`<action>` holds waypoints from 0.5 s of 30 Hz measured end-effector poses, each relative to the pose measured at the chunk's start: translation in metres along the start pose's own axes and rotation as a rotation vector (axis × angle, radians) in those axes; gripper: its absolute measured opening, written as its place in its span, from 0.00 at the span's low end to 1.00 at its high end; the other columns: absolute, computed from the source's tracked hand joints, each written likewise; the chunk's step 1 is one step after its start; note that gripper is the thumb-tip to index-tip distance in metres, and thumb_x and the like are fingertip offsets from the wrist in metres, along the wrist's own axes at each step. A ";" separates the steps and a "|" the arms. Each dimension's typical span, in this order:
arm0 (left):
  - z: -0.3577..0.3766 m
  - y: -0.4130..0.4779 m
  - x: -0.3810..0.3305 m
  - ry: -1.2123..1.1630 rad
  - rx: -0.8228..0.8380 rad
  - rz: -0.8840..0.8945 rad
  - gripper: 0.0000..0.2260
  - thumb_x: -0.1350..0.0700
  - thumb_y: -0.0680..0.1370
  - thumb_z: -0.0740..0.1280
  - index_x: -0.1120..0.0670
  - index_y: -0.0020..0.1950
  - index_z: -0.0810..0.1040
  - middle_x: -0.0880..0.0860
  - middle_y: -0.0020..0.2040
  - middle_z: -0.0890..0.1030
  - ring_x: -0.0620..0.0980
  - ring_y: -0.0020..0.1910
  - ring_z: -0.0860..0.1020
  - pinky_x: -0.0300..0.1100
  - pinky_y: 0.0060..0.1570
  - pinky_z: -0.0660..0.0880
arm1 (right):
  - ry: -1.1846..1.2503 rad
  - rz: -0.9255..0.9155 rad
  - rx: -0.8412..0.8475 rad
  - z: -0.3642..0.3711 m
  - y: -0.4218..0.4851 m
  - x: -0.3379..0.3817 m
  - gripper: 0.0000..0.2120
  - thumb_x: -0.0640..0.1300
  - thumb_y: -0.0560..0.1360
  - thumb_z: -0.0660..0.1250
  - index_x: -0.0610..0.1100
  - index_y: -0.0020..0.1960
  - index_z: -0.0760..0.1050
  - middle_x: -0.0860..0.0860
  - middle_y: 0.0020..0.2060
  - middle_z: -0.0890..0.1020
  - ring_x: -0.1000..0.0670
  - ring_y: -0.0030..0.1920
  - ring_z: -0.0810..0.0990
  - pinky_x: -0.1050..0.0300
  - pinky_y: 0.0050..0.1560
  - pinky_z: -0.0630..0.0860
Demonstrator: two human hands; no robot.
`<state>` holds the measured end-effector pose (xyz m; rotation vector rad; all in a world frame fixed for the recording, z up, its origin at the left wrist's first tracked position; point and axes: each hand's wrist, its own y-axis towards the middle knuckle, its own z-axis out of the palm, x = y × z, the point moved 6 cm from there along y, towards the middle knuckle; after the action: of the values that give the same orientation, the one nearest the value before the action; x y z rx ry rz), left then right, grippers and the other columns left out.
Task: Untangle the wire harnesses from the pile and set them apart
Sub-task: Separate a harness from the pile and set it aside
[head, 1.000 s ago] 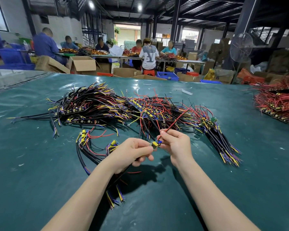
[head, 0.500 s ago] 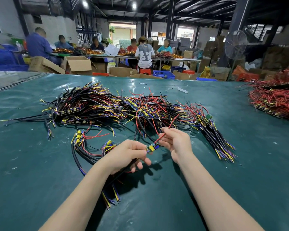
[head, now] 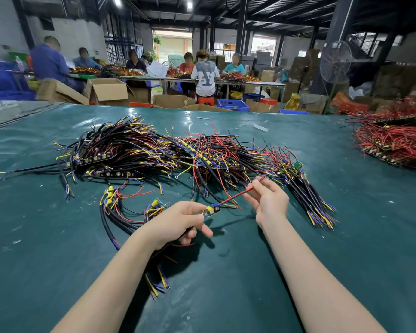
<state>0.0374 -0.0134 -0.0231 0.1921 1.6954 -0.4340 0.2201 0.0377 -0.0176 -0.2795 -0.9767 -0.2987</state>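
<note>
— Now, where is the harness being worked on?

— Just below the middle of the view: a small circuit board (head: 211, 211) is pinched in the fingertips of the left hand (head: 175, 224), with black cable gripped under the palm and trailing down toward six o'clock. Its red wire (head: 235, 195) is pinched near the far end by the right hand (head: 269, 203) and drawn fairly straight toward two o'clock.

— And the pile?

— The pile (head: 178, 152) is spread across the green table (head: 346, 248) at twelve o'clock, just beyond the hands. A few loose harnesses (head: 120, 207) are laid apart at nine o'clock. A red heap (head: 394, 143) sits well apart at two o'clock.

— How will it handle?

— It is judged light and limp; the thin wires can be expected to snag on their neighbours. The solder joints at the board are probably the weak point, so hard tugging should be avoided.

— Where should it be held?

— The board's edges are best gripped, and the wire taken on its insulation, not the bare tip.
</note>
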 end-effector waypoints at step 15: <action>0.000 0.001 0.000 0.040 0.033 0.017 0.17 0.67 0.80 0.53 0.51 0.57 0.75 0.52 0.29 0.80 0.40 0.18 0.64 0.31 0.19 0.64 | -0.092 -0.170 -0.014 -0.004 0.003 0.016 0.12 0.29 0.76 0.61 0.42 0.39 0.75 0.46 0.30 0.75 0.57 0.21 0.77 0.65 0.23 0.74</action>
<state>0.0375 -0.0126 -0.0232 0.2398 1.7254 -0.4484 0.2332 0.0366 -0.0064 -0.2246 -1.0916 -0.4505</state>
